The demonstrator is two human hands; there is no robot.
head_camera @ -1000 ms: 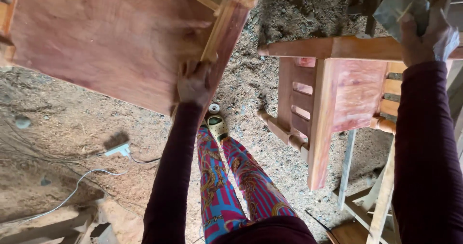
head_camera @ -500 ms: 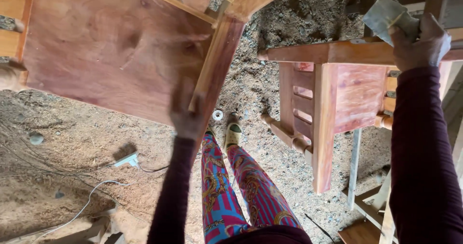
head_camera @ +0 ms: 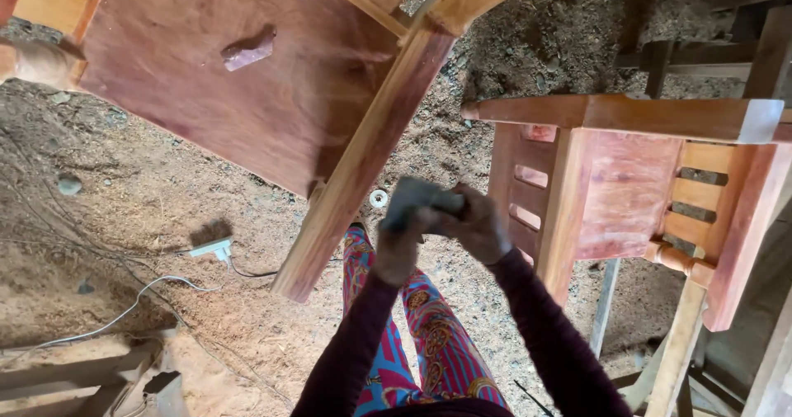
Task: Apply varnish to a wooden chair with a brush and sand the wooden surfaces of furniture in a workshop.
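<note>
Gripping a grey, folded sheet of sandpaper [head_camera: 417, 198], the left hand [head_camera: 396, 248] and right hand [head_camera: 478, 227] closed together around it, just beside the smooth reddish wooden chair leg [head_camera: 363, 169].

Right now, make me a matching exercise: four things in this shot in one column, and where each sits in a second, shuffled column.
Things:
1. grey folded sheet
2. white plug block
3. wooden chair
4. small wood scrap

Places:
A. on the sawdust floor, with its cable
B. on the tilted wooden panel
C. between left hand and right hand
D. right of the hands

Pairs: 1-C, 2-A, 3-D, 4-B
</note>
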